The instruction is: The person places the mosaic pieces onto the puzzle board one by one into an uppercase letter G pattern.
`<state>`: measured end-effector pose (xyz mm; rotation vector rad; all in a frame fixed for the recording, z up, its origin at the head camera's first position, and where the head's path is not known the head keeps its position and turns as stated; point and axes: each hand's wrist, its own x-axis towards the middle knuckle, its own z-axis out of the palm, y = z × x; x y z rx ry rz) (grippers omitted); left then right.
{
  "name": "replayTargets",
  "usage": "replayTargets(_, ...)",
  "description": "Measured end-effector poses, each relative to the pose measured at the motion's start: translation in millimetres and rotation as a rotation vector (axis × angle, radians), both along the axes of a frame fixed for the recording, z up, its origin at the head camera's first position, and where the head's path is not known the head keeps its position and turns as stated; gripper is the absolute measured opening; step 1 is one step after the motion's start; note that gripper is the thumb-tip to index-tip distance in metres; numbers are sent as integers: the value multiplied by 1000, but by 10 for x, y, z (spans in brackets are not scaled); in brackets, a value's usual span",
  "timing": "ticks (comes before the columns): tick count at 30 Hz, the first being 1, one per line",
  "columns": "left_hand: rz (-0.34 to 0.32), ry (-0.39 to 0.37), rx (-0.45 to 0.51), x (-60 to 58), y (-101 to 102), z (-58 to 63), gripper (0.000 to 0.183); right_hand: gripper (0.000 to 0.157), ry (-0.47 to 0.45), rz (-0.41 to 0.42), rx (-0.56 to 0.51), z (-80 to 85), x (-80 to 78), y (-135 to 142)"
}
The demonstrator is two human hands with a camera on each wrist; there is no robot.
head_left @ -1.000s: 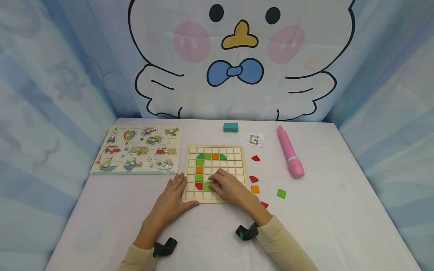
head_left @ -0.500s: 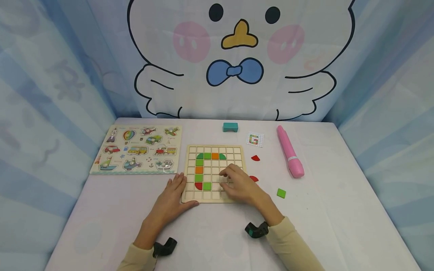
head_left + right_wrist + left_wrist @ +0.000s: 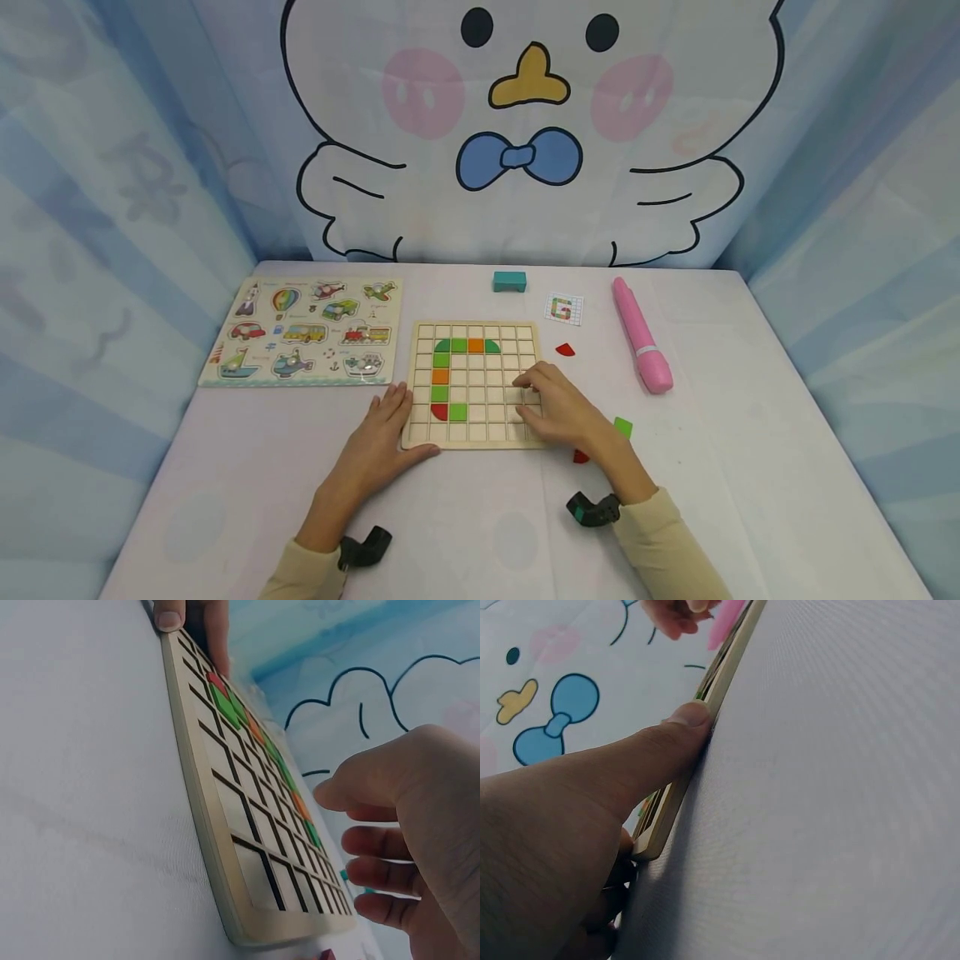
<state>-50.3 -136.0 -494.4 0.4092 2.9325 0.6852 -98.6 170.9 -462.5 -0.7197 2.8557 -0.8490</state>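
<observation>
A wooden grid board [image 3: 477, 433] lies on the table with green, orange and red tiles set in a C-like outline. My left hand [image 3: 375, 437] rests at its near left corner, fingers along the left side and thumb [image 3: 679, 731] on the front edge. Over the board's right edge hovers my right hand [image 3: 558, 408], thumb and fingers apart with nothing between them. A red quarter-round tile [image 3: 565, 350] lies right of the board. Another red tile [image 3: 581, 457] and a green square tile [image 3: 622, 427] show beside my right wrist, which partly covers them.
A picture puzzle board [image 3: 300, 333] lies at the left. Toward the back are a teal block [image 3: 510, 282] and a small pattern card [image 3: 564, 309] with a coloured G. A pink pen-shaped object [image 3: 643, 337] lies at the right.
My right hand has drawn back rightward from the green tile in the bottom row, leaving that tile uncovered. It now hides an orange tile and a red one. My left hand has stayed put.
</observation>
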Motion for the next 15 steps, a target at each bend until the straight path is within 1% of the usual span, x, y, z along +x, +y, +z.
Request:
replayTargets(4,-1,3,-4,-1,1,-3,101,32,12,-9,-15,-14,17,108)
replayTargets(8,-2,8,-4,0,2,1,101,32,0,-31,-27,-37,41,217)
replayTargets(11,-1,7,-3,-1,4,3,101,33,-15,-57,-11,-65,52,294)
replayTargets(15,0,1,-3,-4,7,9,101,32,2,-70,5,-101,67,387)
